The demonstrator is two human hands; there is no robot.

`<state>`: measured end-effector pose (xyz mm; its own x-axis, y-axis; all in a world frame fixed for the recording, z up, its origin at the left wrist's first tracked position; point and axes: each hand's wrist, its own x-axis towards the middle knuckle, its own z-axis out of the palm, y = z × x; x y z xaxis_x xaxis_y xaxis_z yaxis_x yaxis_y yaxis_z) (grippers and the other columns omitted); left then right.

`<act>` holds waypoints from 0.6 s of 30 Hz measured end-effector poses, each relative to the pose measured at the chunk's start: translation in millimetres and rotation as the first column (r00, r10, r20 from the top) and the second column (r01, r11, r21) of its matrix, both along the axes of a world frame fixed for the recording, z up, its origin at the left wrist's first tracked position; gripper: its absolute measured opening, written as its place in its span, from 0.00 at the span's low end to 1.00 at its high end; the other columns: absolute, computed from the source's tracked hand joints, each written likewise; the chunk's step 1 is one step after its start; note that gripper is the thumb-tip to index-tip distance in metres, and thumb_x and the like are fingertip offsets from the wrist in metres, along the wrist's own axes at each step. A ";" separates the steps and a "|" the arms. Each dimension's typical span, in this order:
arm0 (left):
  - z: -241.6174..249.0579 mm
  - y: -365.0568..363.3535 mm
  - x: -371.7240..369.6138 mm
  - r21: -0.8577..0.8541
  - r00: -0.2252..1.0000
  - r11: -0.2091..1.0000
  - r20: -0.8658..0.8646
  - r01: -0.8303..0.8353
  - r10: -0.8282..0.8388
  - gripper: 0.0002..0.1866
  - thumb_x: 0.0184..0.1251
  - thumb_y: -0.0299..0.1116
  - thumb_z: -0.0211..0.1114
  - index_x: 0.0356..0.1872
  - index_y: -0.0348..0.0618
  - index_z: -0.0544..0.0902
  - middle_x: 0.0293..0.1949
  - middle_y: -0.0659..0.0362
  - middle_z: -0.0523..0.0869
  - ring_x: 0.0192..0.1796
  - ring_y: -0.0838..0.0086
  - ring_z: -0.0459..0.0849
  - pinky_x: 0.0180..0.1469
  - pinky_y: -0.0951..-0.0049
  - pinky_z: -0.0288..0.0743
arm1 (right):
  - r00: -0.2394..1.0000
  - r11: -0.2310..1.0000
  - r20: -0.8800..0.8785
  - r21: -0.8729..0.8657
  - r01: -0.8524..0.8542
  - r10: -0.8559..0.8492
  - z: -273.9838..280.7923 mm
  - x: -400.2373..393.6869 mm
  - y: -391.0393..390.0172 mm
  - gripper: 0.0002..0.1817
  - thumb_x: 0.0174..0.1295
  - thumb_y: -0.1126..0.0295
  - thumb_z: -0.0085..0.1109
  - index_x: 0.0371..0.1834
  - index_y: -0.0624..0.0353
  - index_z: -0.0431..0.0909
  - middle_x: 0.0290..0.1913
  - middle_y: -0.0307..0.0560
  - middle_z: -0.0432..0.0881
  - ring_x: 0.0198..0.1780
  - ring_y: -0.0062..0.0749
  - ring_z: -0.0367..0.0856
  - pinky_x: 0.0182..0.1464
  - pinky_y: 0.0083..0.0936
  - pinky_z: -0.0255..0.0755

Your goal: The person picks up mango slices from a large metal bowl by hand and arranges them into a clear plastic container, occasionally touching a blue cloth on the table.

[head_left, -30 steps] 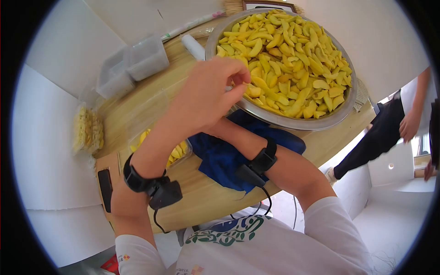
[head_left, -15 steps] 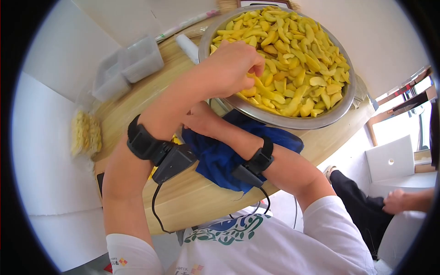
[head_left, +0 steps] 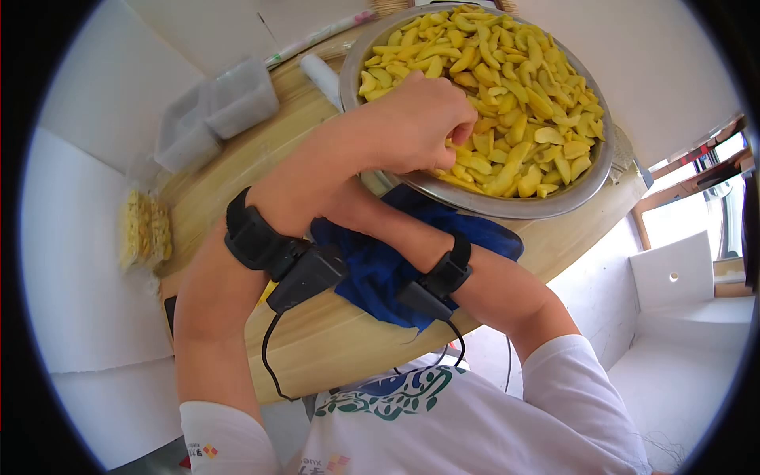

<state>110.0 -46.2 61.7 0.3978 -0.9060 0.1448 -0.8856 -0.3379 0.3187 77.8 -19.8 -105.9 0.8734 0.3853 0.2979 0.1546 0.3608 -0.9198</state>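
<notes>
A wide metal basin is heaped with yellow-green fruit slices. My left hand is over the basin's near left part, with its fingers curled down at the slices. Whatever lies between those fingers is hidden by the hand. My right forearm crosses beneath the left one. Of my right hand only the part near the wrist shows, and its fingers are behind my left forearm. A crumpled blue cloth lies on the table under my right forearm. Black straps with boxes and cables sit on both forearms.
Translucent plastic containers stand at the table's left back, near a white roll. Clear bags of yellow pieces are at the left edge. The wooden table has a curved front edge. A white foam piece is at the right.
My left hand has shifted slightly right and lower over the slices. My right hand has slid further behind the left forearm. The other person's leg and hand at the right have left the view.
</notes>
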 end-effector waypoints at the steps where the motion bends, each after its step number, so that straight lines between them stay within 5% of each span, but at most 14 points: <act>1: 2.7 2.5 0.1 -0.028 0.998 0.999 -0.042 -0.040 0.039 0.07 0.52 0.28 0.68 0.30 0.37 0.81 0.32 0.57 0.84 0.38 0.65 0.83 0.42 0.67 0.75 | 1.000 0.999 -0.022 -0.044 0.013 -0.014 3.7 -1.3 -2.2 0.07 0.60 0.72 0.61 0.36 0.65 0.80 0.28 0.40 0.82 0.29 0.20 0.80 0.31 0.25 0.73; 4: 19.7 20.4 -9.0 -0.145 0.948 0.968 -0.277 -0.204 0.158 0.07 0.53 0.28 0.67 0.31 0.36 0.82 0.29 0.58 0.83 0.34 0.72 0.81 0.39 0.71 0.75 | 0.995 0.990 -0.100 -0.137 -0.020 0.007 9.7 -4.2 -7.3 0.08 0.60 0.71 0.61 0.36 0.66 0.82 0.29 0.42 0.84 0.28 0.21 0.82 0.31 0.23 0.74; 8: 17.2 41.5 -1.6 -0.225 0.910 0.937 -0.378 -0.268 0.170 0.07 0.55 0.28 0.67 0.33 0.36 0.84 0.28 0.58 0.83 0.33 0.75 0.80 0.38 0.74 0.74 | 0.988 0.960 -0.150 -0.273 -0.063 0.022 23.9 -7.2 -16.2 0.08 0.61 0.71 0.60 0.36 0.66 0.83 0.28 0.42 0.84 0.28 0.22 0.82 0.31 0.22 0.75; 11: 10.8 45.8 7.3 -0.201 0.917 0.924 -0.308 -0.324 0.255 0.08 0.55 0.28 0.66 0.35 0.36 0.85 0.28 0.57 0.84 0.33 0.74 0.81 0.39 0.73 0.75 | 0.985 0.966 -0.173 -0.251 -0.058 0.014 22.7 -7.2 -14.9 0.09 0.61 0.71 0.60 0.35 0.67 0.83 0.27 0.42 0.84 0.27 0.21 0.82 0.30 0.22 0.75; 18: 1.3 29.2 21.8 -0.050 0.985 0.983 -0.027 -0.174 0.173 0.11 0.54 0.31 0.68 0.37 0.36 0.86 0.34 0.53 0.86 0.40 0.63 0.84 0.44 0.66 0.77 | 0.987 0.964 -0.162 -0.262 -0.050 0.008 23.4 -7.2 -14.9 0.09 0.61 0.70 0.61 0.36 0.66 0.84 0.27 0.42 0.84 0.26 0.21 0.82 0.30 0.22 0.75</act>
<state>131.8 -17.0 63.0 0.5518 -0.8145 0.1793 -0.8074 -0.4679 0.3594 70.6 -34.7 -82.6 0.8883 0.4574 0.0408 -0.0077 0.1036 -0.9946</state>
